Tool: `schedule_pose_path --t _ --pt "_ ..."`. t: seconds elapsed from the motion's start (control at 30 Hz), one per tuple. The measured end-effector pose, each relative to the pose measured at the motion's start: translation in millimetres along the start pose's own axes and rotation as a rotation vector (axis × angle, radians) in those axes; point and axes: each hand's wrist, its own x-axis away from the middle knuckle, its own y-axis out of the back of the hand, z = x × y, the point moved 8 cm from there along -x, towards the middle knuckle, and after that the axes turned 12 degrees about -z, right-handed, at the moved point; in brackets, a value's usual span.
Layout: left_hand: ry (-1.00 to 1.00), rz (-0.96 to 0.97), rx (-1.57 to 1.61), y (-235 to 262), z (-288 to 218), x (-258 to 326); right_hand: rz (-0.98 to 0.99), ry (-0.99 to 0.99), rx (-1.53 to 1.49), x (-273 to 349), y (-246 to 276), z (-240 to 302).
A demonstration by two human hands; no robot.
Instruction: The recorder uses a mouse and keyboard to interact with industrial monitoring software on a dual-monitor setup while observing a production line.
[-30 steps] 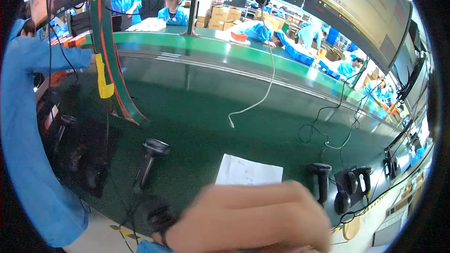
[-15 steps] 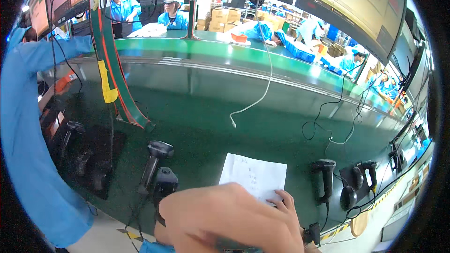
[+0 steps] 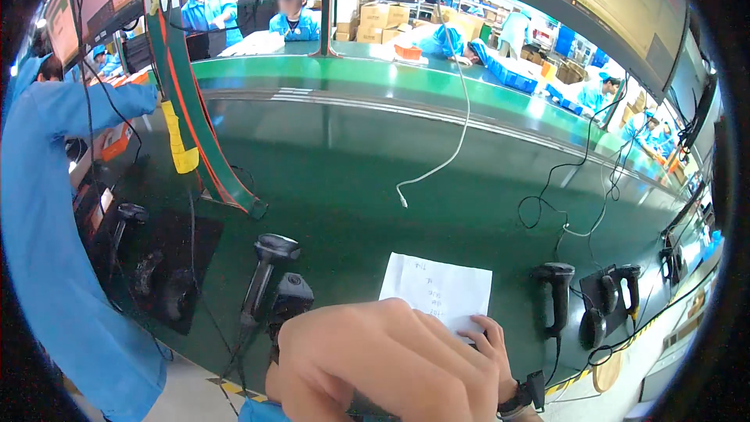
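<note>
A white sheet of paper (image 3: 437,285) with a few handwritten lines lies above the green table, partly covered by my hands. My right hand (image 3: 488,348) has its bent fingers over the paper's right edge; its thumb is hidden. Very close to the camera, my left hand (image 3: 383,359) is curled, knuckles up, in front of the paper's lower part. Whatever its fingers hold, if anything, stays out of sight. A black device (image 3: 293,297) shows beside my left wrist, and a black wristband (image 3: 533,392) is on my right one.
Handheld barcode scanners (image 3: 269,266) stand left and right (image 3: 556,297) of my hands, with a computer mouse (image 3: 594,327) beyond. A white cable (image 3: 457,148) hangs over the green table (image 3: 328,187). A blue-sleeved person (image 3: 55,250) is close at left. Monitors (image 3: 617,0) overhang the far side.
My view has shifted slightly, so the table and its things appear further right. My left hand has turned a little and stays curled. My right hand keeps its place at the paper's edge.
</note>
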Motion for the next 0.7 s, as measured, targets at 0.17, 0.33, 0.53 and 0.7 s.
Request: schedule_pose_path --t 0.17,0.33,0.53,0.7 --pt "0.124 0.232 -0.126 1 2 -8 -0.004 0.017 0.035 1 -1 -5" --pt "0.052 -0.071 -0.194 0 -6 -16 0.035 -0.02 0.026 0 4 3" --pt "-0.217 0.128 0.042 -4 -5 -10 0.0 0.033 0.012 -2 1 1" --pt "-0.289 -0.024 0.109 -2 -2 -5 -0.013 0.029 0.001 -2 3 2"
